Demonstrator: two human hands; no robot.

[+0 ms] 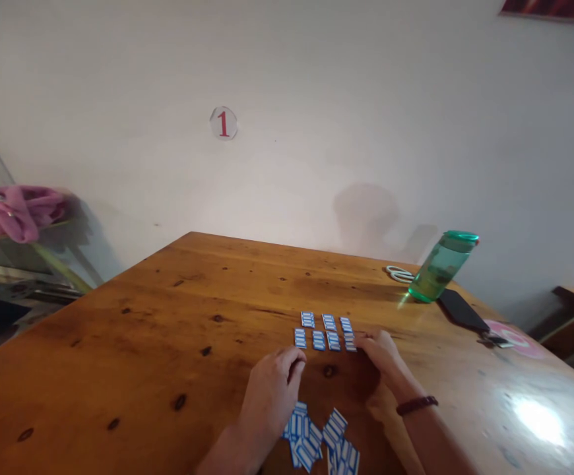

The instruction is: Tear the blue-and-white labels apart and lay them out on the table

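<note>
Small blue-and-white cards lie in two short rows on the wooden table. The back row holds three, among them a left card; the front row holds several. At the right end of the front row, the fingertips of my right hand are closed on the edge of a card. My left hand hovers just in front of the front row's left card, its fingers curled together; what they hold, if anything, is hidden. Between my forearms lies a loose, overlapping pile of similar cards.
A green water bottle leans at the back right, beside a black phone and a white coiled cable. Farther right are a pink disc and a small metallic object. Pink cloth lies off the table at left.
</note>
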